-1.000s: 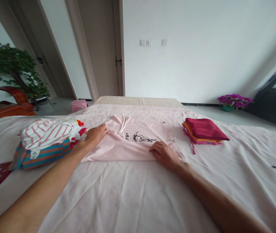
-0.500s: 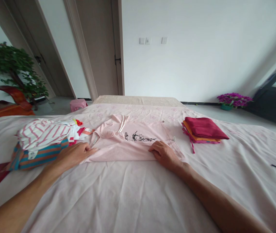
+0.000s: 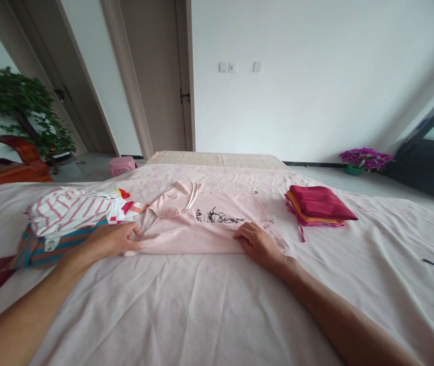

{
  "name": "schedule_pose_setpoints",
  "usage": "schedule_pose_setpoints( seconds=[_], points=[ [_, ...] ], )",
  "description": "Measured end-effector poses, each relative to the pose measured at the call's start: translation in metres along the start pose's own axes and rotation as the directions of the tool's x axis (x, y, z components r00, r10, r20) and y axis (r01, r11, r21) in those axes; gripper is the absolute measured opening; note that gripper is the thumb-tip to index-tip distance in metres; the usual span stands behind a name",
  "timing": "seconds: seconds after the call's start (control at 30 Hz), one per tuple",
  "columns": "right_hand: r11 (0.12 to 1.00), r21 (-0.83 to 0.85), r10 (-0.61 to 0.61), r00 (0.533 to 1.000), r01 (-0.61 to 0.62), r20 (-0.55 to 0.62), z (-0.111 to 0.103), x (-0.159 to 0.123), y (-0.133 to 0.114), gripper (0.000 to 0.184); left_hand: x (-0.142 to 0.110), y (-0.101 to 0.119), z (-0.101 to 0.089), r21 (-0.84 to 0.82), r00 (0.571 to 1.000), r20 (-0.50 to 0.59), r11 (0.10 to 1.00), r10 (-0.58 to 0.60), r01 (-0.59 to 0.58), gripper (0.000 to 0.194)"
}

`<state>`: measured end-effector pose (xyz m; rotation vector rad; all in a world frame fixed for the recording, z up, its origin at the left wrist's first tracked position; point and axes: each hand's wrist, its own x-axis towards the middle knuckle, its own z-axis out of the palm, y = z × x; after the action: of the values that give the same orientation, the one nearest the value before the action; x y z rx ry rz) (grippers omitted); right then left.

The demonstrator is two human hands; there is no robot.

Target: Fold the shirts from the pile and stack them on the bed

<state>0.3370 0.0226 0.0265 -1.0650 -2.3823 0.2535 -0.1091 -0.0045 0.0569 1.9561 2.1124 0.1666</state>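
Resting on pink shirt (image 3: 201, 239), right hand (image 3: 258, 244) curls, pinch unclear; left hand (image 3: 116, 239) spread at near corner. Looks light, limp; best held by edges.

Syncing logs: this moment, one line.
left hand: at left end of pale pink printed fabric shirt | right hand: on shirt's right part | shirt: near side folded over

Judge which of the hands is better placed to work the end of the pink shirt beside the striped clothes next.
Probably the left hand: it is at that end's near corner of the pink shirt, close to the striped clothes. The right hand rests toward the opposite end, nearer the folded stack.
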Motion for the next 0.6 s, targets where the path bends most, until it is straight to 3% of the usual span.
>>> schedule_pose_setpoints(
  seconds=[0.07, 0.13, 0.2, 0.27, 0.37, 0.43, 0.5, 0.6],
  points=[
    [1.000, 0.002, -0.004, 1.000, 0.004, -0.002, 0.001, 0.000, 0.001, 0.025, 0.007, 0.025, -0.004, 0.028, 1.000, -0.028, 1.000, 0.000, 0.001, 0.044],
    [1.000, 0.001, -0.008, 1.000, 0.008, -0.007, 0.002, 0.000, 0.002, 0.025, 0.015, 0.055, -0.001, 0.076, 0.987, -0.158, 0.997, 0.024, -0.012, 0.049],
    [1.000, -0.003, -0.013, 1.000, 0.013, -0.013, 0.002, 0.000, 0.002, 0.024, 0.026, 0.082, 0.009, 0.124, 0.964, -0.261, 0.992, 0.048, -0.016, 0.058],
    [1.000, -0.005, -0.020, 1.000, 0.020, -0.021, 0.002, -0.001, 0.002, 0.024, 0.039, 0.100, 0.021, 0.156, 0.952, -0.299, 0.988, 0.066, -0.020, 0.059],
    [1.000, 0.000, -0.028, 0.999, 0.028, -0.029, 0.001, -0.002, 0.003, 0.024, 0.058, 0.109, 0.033, 0.135, 0.955, -0.296, 0.990, 0.014, 0.027, 0.034],
    [1.000, 0.002, -0.031, 0.999, 0.031, -0.030, 0.002, -0.003, 0.003, 0.025, 0.068, 0.108, 0.035, 0.097, 0.946, -0.324, 0.994, -0.020, 0.055, 0.028],
    [0.999, 0.001, -0.032, 0.999, 0.033, -0.032, 0.003, -0.003, 0.004, 0.025, 0.074, 0.106, 0.034, 0.029, 0.907, -0.421, 0.999, -0.013, 0.028, 0.029],
    [1.000, -0.004, -0.031, 0.999, 0.031, -0.036, 0.004, -0.002, 0.005, 0.024, 0.080, 0.107, 0.039, -0.083, 0.823, -0.567, 0.991, 0.040, -0.106, 0.027]
  ],
)
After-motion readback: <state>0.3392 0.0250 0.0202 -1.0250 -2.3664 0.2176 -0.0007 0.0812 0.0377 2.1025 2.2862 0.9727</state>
